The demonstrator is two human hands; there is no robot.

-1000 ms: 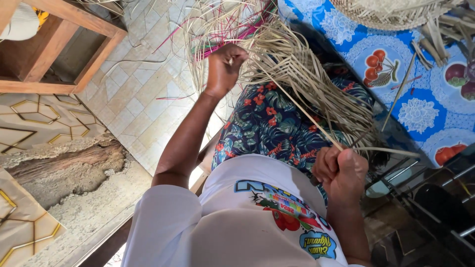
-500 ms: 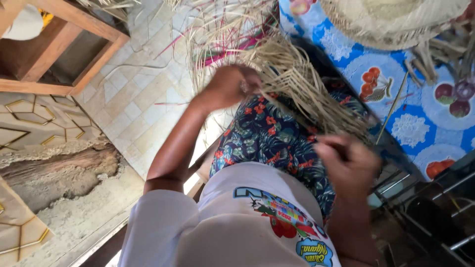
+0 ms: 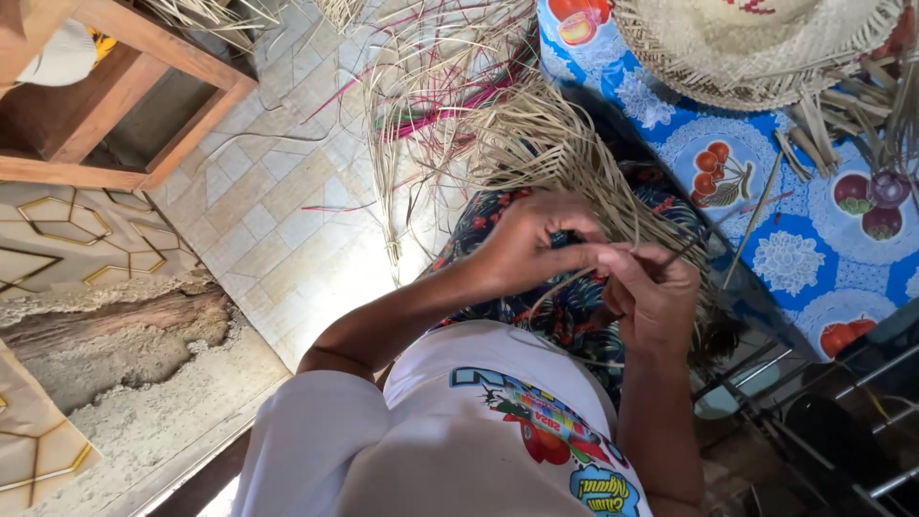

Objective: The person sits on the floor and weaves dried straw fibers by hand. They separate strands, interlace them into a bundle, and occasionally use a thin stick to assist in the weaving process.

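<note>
At far left a brown wooden frame (image 3: 124, 105) stands on the pale tiled floor (image 3: 268, 211). Over the lap, the left hand (image 3: 526, 239) pinches thin dry straw strands (image 3: 536, 144) with pressed fingers, meeting the right hand (image 3: 656, 297), likewise pinching (weaving seems underway). At right lies a woven straw hat (image 3: 756, 48) on the blue fruit-patterned surface (image 3: 795, 258).
</note>
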